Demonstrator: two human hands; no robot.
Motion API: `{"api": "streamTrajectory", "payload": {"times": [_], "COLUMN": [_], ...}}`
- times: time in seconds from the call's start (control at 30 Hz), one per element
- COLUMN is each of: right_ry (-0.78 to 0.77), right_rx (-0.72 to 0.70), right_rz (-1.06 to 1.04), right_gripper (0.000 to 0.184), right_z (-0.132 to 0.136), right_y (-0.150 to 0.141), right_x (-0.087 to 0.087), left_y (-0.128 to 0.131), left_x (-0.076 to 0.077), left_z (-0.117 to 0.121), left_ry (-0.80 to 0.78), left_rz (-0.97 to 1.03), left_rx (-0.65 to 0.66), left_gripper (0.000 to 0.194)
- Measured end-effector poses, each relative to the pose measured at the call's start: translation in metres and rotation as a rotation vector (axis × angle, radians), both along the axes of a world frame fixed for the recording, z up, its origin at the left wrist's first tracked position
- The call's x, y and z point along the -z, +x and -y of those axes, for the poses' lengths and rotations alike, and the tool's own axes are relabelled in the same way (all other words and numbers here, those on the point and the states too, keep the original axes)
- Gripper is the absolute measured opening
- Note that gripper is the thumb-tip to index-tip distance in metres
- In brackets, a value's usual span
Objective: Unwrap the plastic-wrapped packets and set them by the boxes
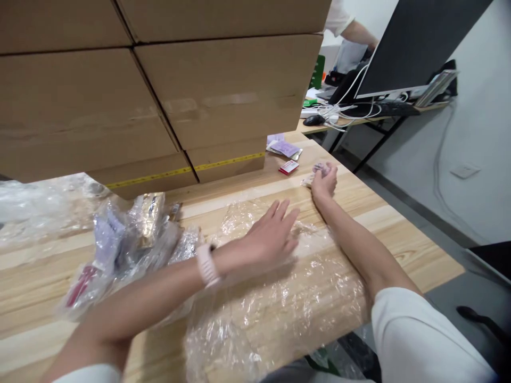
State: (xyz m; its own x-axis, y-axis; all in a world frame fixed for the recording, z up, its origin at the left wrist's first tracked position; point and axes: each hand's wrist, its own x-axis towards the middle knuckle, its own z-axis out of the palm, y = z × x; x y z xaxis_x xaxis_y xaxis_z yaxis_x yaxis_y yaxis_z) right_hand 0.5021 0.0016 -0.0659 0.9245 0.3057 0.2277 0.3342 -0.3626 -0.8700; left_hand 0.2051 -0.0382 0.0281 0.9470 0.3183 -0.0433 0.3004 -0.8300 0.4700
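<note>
Hands over clear plastic: one spread open, one closed on a small pale item

For the clock, I take the middle of the plastic sheet as centre, with 12 o'clock straight ahead of the person. Biggest are the brown cartons (227,96), stacked at 11 o'clock, with a yellow strip along their lower part. Under the work is a light wooden table (399,244). At 1 o'clock, on another desk, a large dark monitor (419,48) stands tilted in the view, and behind it reaches the arm of another person (359,33).

The clear plastic sheet (303,308) lies crinkled on the table. Between 9 and 10 o'clock is a wrapped bundle (109,239), where purple, gold and dark red pieces show through the plastic.

The left hand (273,234), with a pale band (207,265) on its wrist, is open above the sheet, its fingers apart; whether it touches the sheet, I cannot tell. The right hand (325,181), at 1 o'clock, is closed around the pale item (320,169), partly hidden by its fingers.

Near 12 o'clock lie purple packets (285,148), and smaller, just beside them, a red and white box (289,167).
</note>
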Motion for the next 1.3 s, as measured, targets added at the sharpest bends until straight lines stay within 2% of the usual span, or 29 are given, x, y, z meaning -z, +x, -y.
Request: {"api": "streamTrajectory", "payload": {"times": [0.07, 0.13, 0.23, 0.3, 0.37, 0.47, 0.6, 0.73, 0.8, 0.87, 0.97, 1.03, 1.1, 1.17, 1.23, 1.27, 1.3], "right_ry": [-0.075, -0.134, -0.258, -0.383, -0.487, -0.528, -0.499, -0.425, -0.373, -0.316, -0.249, -0.245, -0.256, -0.239, -0.241, -0.25, -0.281], "right_rx": [-0.028, -0.069, -0.141, -0.201, -0.258, -0.314, -0.342, -0.401, -0.482, -0.57, -0.649, -0.688, -0.752, -0.841, -0.863, -0.843, -0.824], "right_rz": [0.034, 0.075, 0.162, 0.237, 0.283, 0.249, 0.197, 0.169, 0.159, 0.141, 0.081, 0.006, -0.11, -0.256, -0.341, -0.312, -0.254], "right_gripper": [0.053, 0.055, 0.067, 0.076, 0.082, 0.081, 0.075, 0.072, 0.072, 0.07, 0.066, 0.067, 0.071, 0.075, 0.071, 0.066, 0.062], "right_z": [-0.01, -0.018, -0.026, -0.033, -0.044, -0.071, -0.118, -0.161, -0.173, -0.174, -0.147, -0.106, -0.047, 0.026, 0.105, 0.143, 0.178], "right_y": [-0.006, -0.011, -0.013, -0.009, -0.002, 0.007, 0.014, 0.009, 0.002, -0.005, -0.01, -0.005, 0.004, 0.01, 0.008, 0.003, -0.005], "right_x": [0.003, 0.006, 0.013, 0.016, 0.017, 0.014, 0.007, -0.001, -0.009, -0.017, -0.029, -0.034, -0.036, -0.036, -0.033, -0.031, -0.027], "left_y": [0.065, 0.115, 0.156, 0.166, 0.169, 0.173, 0.176, 0.176, 0.174, 0.171, 0.161, 0.149, 0.129, 0.1, 0.058, 0.033, 0.005], "left_x": [0.012, 0.034, 0.066, 0.079, 0.086, 0.09, 0.093, 0.094, 0.093, 0.088, 0.073, 0.057, 0.038, 0.017, -0.006, -0.016, -0.025], "left_z": [-0.031, -0.061, -0.097, -0.114, -0.126, -0.137, -0.14, -0.141, -0.141, -0.14, -0.143, -0.148, -0.152, -0.148, -0.128, -0.111, -0.089], "left_ry": [-0.057, -0.088, -0.083, -0.056, -0.031, -0.012, -0.058, -0.107, -0.112, -0.13, -0.194, -0.257, -0.313, -0.333, -0.306, -0.283, -0.226], "left_rz": [-0.004, 0.012, 0.097, 0.154, 0.203, 0.253, 0.343, 0.388, 0.383, 0.37, 0.314, 0.26, 0.198, 0.137, 0.112, 0.118, 0.138], "left_rx": [-0.101, -0.173, -0.272, -0.306, -0.328, -0.377, -0.475, -0.563, -0.573, -0.561, -0.507, -0.453, -0.401, -0.375, -0.353, -0.313, -0.194], "left_gripper": [0.072, 0.077, 0.076, 0.069, 0.065, 0.067, 0.074, 0.058, 0.051, 0.05, 0.048, 0.042, 0.037, 0.031, 0.03, 0.029, 0.031]}}
